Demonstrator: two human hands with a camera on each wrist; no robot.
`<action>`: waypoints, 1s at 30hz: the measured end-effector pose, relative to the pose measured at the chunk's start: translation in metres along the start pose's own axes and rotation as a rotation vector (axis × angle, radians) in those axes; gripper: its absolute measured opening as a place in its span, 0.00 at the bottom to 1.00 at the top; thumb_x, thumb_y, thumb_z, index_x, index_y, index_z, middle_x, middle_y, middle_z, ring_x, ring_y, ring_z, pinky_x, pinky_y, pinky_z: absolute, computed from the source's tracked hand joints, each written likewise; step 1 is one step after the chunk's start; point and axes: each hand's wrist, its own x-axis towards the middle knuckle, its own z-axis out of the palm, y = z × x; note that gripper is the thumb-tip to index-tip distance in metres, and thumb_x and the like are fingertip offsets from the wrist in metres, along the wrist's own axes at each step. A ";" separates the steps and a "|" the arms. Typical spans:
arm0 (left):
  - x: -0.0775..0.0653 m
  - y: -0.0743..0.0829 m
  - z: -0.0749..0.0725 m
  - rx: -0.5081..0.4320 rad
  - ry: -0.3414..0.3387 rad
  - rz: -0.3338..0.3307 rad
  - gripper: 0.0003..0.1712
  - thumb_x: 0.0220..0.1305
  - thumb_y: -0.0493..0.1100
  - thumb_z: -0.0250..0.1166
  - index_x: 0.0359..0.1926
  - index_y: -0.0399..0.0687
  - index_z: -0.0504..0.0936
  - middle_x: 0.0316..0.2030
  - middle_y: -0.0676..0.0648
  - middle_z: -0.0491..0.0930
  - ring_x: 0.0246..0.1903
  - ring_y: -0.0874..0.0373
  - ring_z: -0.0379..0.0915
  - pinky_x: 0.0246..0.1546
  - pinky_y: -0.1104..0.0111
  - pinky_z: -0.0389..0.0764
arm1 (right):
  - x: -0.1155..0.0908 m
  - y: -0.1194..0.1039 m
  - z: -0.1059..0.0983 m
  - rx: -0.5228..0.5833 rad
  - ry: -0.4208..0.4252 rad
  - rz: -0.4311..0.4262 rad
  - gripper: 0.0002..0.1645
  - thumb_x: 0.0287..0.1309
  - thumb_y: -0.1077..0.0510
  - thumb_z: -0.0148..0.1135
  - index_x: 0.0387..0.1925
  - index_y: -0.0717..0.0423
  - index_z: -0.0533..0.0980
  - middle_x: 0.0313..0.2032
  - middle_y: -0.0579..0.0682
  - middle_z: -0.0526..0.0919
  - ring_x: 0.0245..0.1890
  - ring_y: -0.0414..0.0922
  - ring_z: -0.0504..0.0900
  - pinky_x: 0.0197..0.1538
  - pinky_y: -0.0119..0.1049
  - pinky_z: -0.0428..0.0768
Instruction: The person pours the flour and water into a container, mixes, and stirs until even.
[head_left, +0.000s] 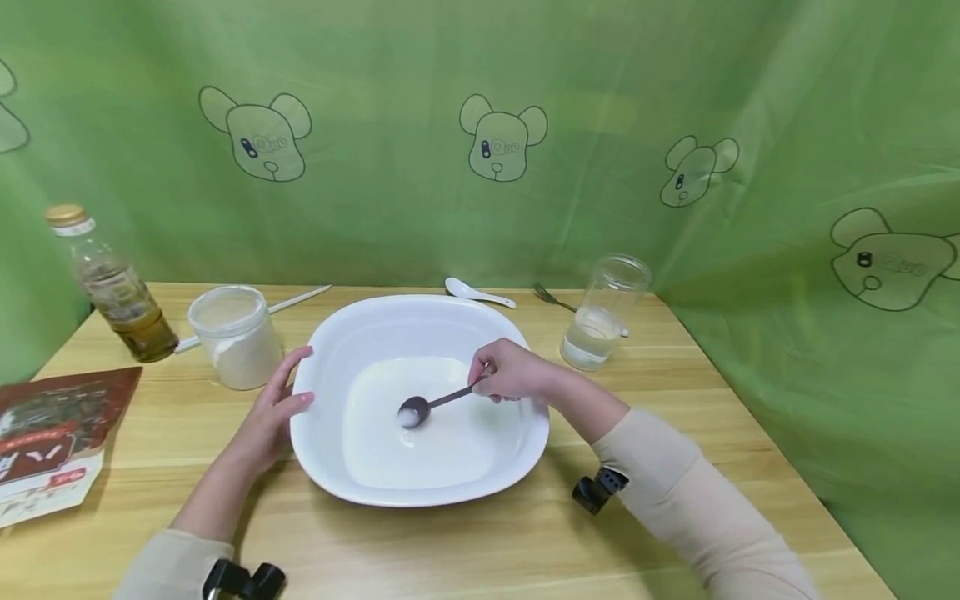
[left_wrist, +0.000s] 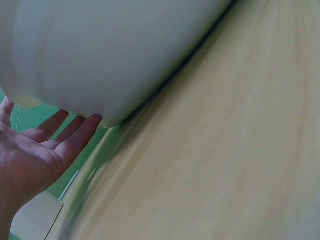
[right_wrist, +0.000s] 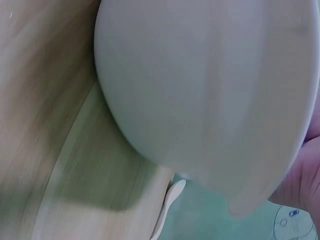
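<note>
A white basin [head_left: 420,496] stands on the wooden table, a smooth white layer across its bottom; whether that is powder or liquid I cannot tell. At its left rim my left hand [head_left: 273,421] holds on with the thumb at the edge. The left wrist view shows this hand's fingers [left_wrist: 80,137] against the outer wall. My right hand [head_left: 513,371] pinches the handle of a dark spoon [head_left: 415,411] over the basin's inside. Some white stuff lies in the spoon's bowl. In the right wrist view the basin wall [right_wrist: 165,90] hides the spoon and most of the hand.
Left of the basin stand an open jar of white powder [head_left: 243,354] and a bottle of brown liquid [head_left: 123,304], near a printed bag [head_left: 56,442]. A white spoon [head_left: 480,293], a fork [head_left: 555,298] and a glass jar with clear liquid [head_left: 596,329] are behind and right.
</note>
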 end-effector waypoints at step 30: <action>-0.001 0.000 0.000 -0.015 -0.006 0.010 0.31 0.58 0.34 0.48 0.61 0.58 0.54 0.45 0.41 0.66 0.39 0.51 0.73 0.33 0.58 0.77 | 0.026 -0.003 -0.003 -0.046 0.174 0.012 0.03 0.46 0.69 0.54 0.27 0.65 0.72 0.13 0.53 0.71 0.10 0.39 0.63 0.12 0.26 0.60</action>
